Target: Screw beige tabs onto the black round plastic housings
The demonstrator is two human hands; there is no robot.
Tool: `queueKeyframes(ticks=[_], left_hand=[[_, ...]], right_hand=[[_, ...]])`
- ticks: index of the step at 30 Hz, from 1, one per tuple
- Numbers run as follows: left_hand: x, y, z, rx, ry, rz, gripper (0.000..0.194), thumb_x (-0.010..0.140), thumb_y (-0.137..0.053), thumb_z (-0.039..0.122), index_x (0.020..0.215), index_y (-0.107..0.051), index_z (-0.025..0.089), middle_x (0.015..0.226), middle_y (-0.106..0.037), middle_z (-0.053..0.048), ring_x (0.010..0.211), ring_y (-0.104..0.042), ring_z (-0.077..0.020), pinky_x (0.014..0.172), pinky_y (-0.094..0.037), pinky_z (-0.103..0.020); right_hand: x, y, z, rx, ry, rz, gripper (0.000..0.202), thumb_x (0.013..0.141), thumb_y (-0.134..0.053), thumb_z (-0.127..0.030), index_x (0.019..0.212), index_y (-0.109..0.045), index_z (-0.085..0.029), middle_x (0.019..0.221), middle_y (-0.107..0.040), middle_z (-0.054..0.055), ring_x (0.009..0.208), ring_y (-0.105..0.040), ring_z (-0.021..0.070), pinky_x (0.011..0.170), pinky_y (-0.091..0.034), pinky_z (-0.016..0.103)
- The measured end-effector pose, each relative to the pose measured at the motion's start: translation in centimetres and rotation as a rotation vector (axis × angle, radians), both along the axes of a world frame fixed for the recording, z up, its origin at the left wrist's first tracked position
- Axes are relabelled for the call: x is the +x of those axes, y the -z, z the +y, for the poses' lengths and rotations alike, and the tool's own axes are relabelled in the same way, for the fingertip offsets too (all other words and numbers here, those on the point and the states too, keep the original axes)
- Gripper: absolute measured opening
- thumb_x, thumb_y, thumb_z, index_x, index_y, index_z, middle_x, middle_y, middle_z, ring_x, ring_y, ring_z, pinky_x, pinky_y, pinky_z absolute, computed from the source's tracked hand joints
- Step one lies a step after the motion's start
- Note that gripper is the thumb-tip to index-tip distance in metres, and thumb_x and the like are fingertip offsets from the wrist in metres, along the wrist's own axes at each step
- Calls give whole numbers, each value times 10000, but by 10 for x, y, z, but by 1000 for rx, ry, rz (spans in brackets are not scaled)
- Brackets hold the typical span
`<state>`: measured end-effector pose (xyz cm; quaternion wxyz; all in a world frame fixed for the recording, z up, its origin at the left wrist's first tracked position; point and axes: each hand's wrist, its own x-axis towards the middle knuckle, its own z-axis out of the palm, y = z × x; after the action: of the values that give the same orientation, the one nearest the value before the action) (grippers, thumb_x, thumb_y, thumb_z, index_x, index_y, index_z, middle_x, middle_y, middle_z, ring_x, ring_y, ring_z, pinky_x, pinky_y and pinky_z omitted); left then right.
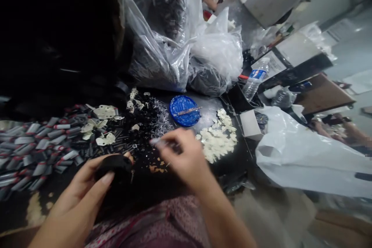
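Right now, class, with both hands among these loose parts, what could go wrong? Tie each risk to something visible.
The right hand might knock the blue dish just beyond it, shifting the stick lying across it. It could also scatter the pale flat pieces beside it. The black part in the left hand might slip.

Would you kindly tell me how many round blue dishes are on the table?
1: the round blue dish beyond the right hand, with a brown stick lying across it. Others may be hidden behind the plastic bags.
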<state>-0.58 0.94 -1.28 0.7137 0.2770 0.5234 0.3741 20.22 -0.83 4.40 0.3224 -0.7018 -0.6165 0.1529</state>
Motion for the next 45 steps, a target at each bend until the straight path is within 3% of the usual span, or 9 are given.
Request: queueKeyframes(ticks=[3, 7, 15, 21, 28, 32, 35, 41, 45], left_hand=[[7, -4, 2, -43, 14, -27, 351, 709, -762, 412, 1014, -628, 302, 958, -744, 35, 875, -695, -181, 811, -550, -207], [12, -7, 1, -4, 5, 23, 346, 705, -764, 418, 1006, -627, 315, 899, -754, 51, 817, -710, -151, 799, -532, -158], [17, -11, 1, 11, -66, 6, 347, 653, -794, 439, 940, -646, 311, 871, -754, 61, 775, -719, -156, 764, -553, -155], [13, -7, 3, -12, -26, 9, 432, 593, -821, 473, 943, -635, 302, 874, -759, 34, 789, -721, -176, 758, -559, -175], [17, -11, 0, -14, -50, -75, 267, 741, -745, 368, 966, -642, 266, 916, -753, 16, 847, -707, -189, 797, -564, -251], [32, -19, 2, -83, -10, -244, 260, 753, -740, 314, 982, -645, 234, 906, -748, -15, 803, -717, -206, 758, -590, -324], [41, -25, 8, -205, 90, -400, 155, 813, -686, 244, 959, -650, 207, 902, -748, -30, 812, -724, -206, 773, -591, -350], [40, -27, 12, -265, 158, -563, 125, 878, -602, 195, 978, -677, 205, 1010, -730, -26, 856, -719, -193, 788, -587, -338], [37, -23, 7, -192, 183, -505, 127, 876, -608, 243, 989, -660, 220, 1017, -718, -27, 890, -703, -211, 793, -576, -348]], right_hand=[[54, 1, 9, -61, 324, -375, 152, 882, -562, -333, 857, -629, -199, 842, -697, 43, 725, -606, 184, 720, -410, 332], [97, 7, 24, -148, 329, -491, 99, 857, -587, -288, 848, -630, -200, 872, -708, 60, 779, -622, 231, 729, -376, 352], [103, 23, 37, -221, 264, -603, 115, 872, -537, -254, 907, -624, -188, 923, -700, 95, 869, -622, 274, 795, -347, 400], [103, 26, 40, -198, 265, -533, 108, 842, -547, -241, 878, -626, -176, 912, -693, 108, 856, -611, 272, 819, -346, 415], [87, 11, 19, -107, 301, -203, 228, 867, -543, -406, 819, -602, -191, 655, -597, -4, 591, -533, 143, 575, -404, 266], [50, 7, 6, -88, 259, 353, 235, 828, -607, -420, 776, -578, -193, 560, -473, -58, 486, -421, 93, 472, -342, 226], [20, 2, 0, -113, 197, 657, 203, 795, -663, -385, 754, -591, -200, 582, -495, -59, 492, -418, 79, 477, -339, 218], [-8, -13, -2, -132, 110, 467, 111, 822, -648, -316, 759, -634, -227, 695, -626, -32, 603, -534, 106, 562, -424, 223], [-11, -15, -2, -160, 58, 403, 95, 828, -638, -305, 773, -632, -228, 679, -633, -33, 575, -552, 107, 535, -436, 222]])
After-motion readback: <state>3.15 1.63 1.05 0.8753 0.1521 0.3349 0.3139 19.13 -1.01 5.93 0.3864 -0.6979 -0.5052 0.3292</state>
